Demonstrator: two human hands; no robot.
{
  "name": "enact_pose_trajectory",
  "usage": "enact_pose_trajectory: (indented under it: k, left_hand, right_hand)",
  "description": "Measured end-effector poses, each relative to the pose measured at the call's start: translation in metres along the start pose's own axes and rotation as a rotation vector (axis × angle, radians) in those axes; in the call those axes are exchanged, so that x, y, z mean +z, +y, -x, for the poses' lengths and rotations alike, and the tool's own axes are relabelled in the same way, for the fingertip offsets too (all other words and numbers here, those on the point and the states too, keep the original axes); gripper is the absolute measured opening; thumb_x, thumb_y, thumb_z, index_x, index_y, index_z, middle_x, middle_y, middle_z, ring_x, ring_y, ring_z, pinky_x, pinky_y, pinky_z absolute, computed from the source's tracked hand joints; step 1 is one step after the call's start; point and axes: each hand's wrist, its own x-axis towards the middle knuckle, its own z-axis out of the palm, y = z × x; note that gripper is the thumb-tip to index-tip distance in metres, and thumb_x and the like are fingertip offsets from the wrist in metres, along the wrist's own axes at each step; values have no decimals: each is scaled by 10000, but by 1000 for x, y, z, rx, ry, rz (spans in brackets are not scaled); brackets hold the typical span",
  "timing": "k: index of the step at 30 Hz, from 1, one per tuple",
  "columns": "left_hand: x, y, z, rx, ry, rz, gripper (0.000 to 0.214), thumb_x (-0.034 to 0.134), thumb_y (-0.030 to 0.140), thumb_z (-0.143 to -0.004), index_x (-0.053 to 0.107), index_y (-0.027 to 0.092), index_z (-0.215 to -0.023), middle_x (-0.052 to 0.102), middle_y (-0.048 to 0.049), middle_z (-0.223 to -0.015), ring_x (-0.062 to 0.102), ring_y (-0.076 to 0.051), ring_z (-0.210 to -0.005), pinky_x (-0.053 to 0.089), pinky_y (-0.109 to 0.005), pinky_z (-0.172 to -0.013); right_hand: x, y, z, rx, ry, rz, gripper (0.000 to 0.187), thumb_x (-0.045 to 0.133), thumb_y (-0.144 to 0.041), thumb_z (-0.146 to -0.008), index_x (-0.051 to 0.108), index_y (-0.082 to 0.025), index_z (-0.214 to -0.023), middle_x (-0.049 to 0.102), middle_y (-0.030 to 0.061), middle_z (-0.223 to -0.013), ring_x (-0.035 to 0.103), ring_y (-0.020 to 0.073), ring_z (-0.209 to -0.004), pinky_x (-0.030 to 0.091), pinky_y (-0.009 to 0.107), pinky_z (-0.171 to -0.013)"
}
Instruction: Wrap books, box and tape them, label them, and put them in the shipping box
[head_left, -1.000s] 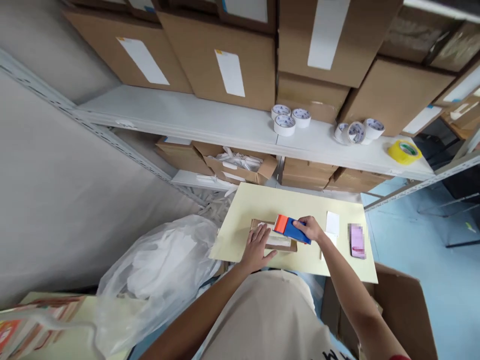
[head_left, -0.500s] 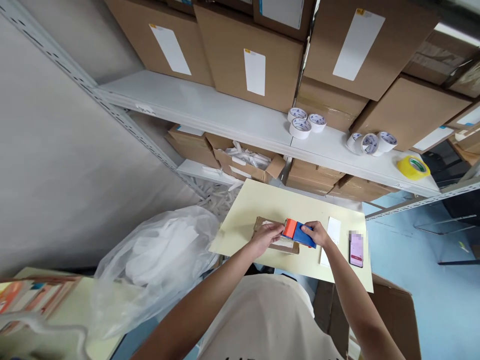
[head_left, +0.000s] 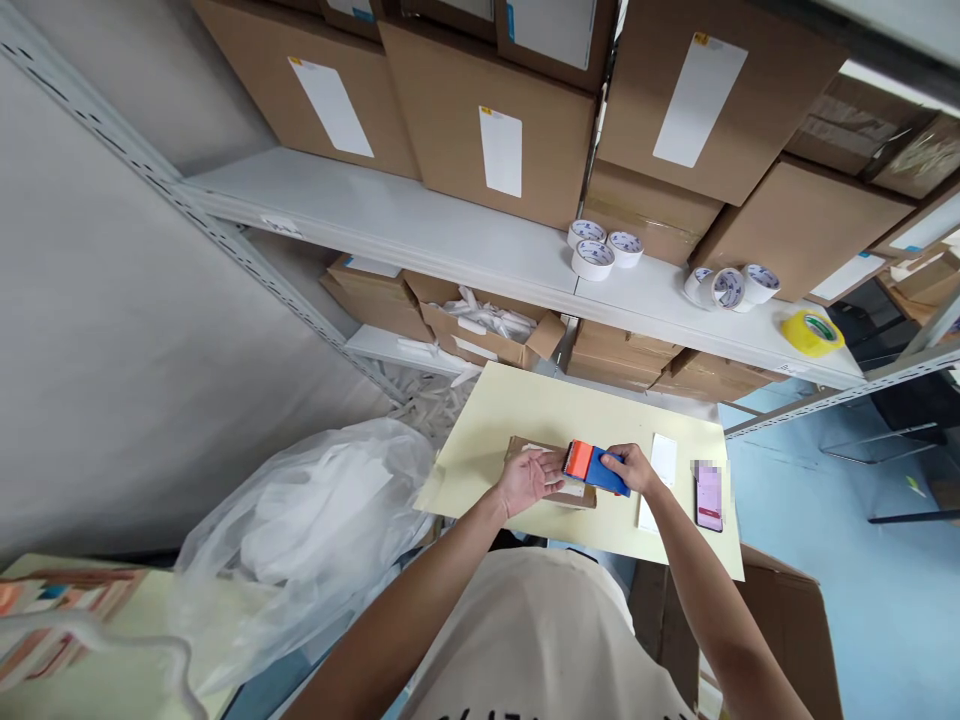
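Observation:
My right hand grips a blue and orange tape dispenser by its blue end, above the table. Beneath it lies a small cardboard box with a white paper on its top, partly covered by my hands and the dispenser. My left hand is turned palm up with fingers stretched out, over the box's left part. Its fingertips are close to the orange end of the dispenser; whether they touch cannot be made out.
The small pale yellow table also bears white paper and a phone. A clear plastic bag bulges at the left. Tape rolls and a yellow tape roll stand on the shelf beneath large boxes.
My left hand has let go of the dispenser's orange end and opened, turning palm up. My right hand still holds the dispenser in nearly the same place.

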Motion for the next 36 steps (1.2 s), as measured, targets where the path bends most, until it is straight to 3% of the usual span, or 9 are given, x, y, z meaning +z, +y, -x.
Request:
enact_pose_trajectory:
  k: [6,9,14,18,21,26,30,33,36]
  left_hand:
    - [9,10,1,140,212,-276,349,795,465,-635,734,155,-782,750,-67,-806,707,-216,-812,528,-307,-739]
    - [5,18,4,186,286,-452,390,815,503,-572,723,145,-698,722,-45,-693,691,-208,-695,528,-295,-651]
    - [-54,42,32,250,525,-605,388,764,533,-598,706,154,-651,715,-44,-659,632,-151,-596,508,-268,-598]
    - [-105,49,48,144,672,-786,352,692,518,-661,705,167,-668,726,-49,-678,597,-133,-557,477,-253,-565]
    - [-119,44,41,146,697,-908,321,640,495,-705,696,188,-626,732,-42,-686,614,-155,-596,459,-257,-576]
    - [-118,21,12,140,709,-964,242,664,391,-699,668,210,-539,742,-50,-682,692,-234,-780,485,-294,-741]
    - [-114,0,-6,141,739,-937,277,686,382,-706,740,168,-874,765,-120,-995,660,-320,-1073,466,-381,-917]
    - [-113,-11,-12,163,774,-881,650,706,441,-707,605,112,-1258,639,-189,-1294,490,-363,-1317,377,-460,-1058]
    - [-107,-22,-13,221,728,-783,694,583,543,-812,502,156,-1382,533,-163,-1429,397,-306,-1402,340,-415,-1112]
  right_hand:
    - [3,-9,-2,-60,-15,69,583,525,-745,-733,553,-185,-575,450,-22,-518,399,114,-514,306,238,-468]
    - [-3,-18,-1,-43,-19,133,540,588,-700,-726,601,-176,-597,511,-17,-527,435,117,-517,331,237,-477]
    - [-30,-12,12,25,-3,334,465,622,-633,-733,672,-181,-631,586,5,-551,500,138,-535,372,253,-513]
    - [-36,9,22,107,-12,468,447,604,-621,-749,687,-199,-625,614,26,-563,531,158,-542,375,268,-527]
    - [-25,21,21,132,4,495,427,609,-611,-757,702,-208,-654,641,37,-601,557,166,-569,387,261,-535]
    - [-12,29,16,177,5,505,430,599,-614,-767,711,-206,-691,665,52,-641,588,181,-600,409,265,-550]
    - [-11,31,18,182,8,492,421,605,-607,-764,710,-206,-692,667,51,-638,591,178,-593,416,261,-548]
    - [-10,32,19,190,1,491,418,606,-604,-765,712,-205,-703,673,46,-645,592,170,-587,416,253,-548]
    - [-8,33,20,212,-15,490,422,595,-605,-773,715,-203,-735,686,43,-677,607,167,-612,421,244,-562]
